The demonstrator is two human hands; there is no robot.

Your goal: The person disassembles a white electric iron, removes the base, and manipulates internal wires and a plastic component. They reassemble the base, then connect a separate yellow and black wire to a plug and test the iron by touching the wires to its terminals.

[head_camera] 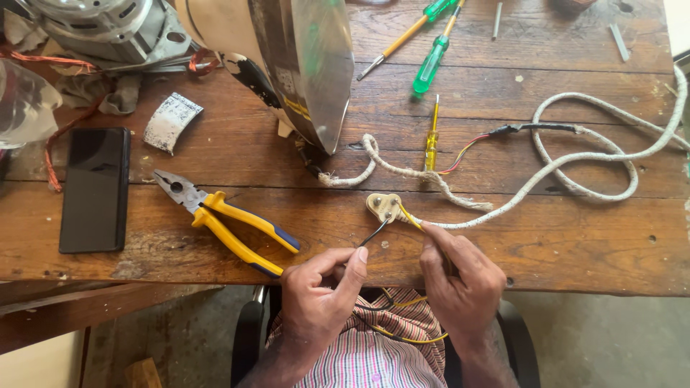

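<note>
The left hand [316, 294] pinches a dark wire [374, 233]; the right hand [460, 276] pinches a yellow wire [410, 215]. Both wires lead to a cream plug base [383, 206] lying on the wooden table [575, 244]. The plug is open with its cover absent, and the wires appear not yet secured, though the terminals are too small to confirm.

I'm seeing even, soft daylight across the wooden table [503, 244], shadows short and faint. Glare flares on the iron's soleplate [323, 65] (top-left edges bend slightly); focus holds sharp throughout.
</note>
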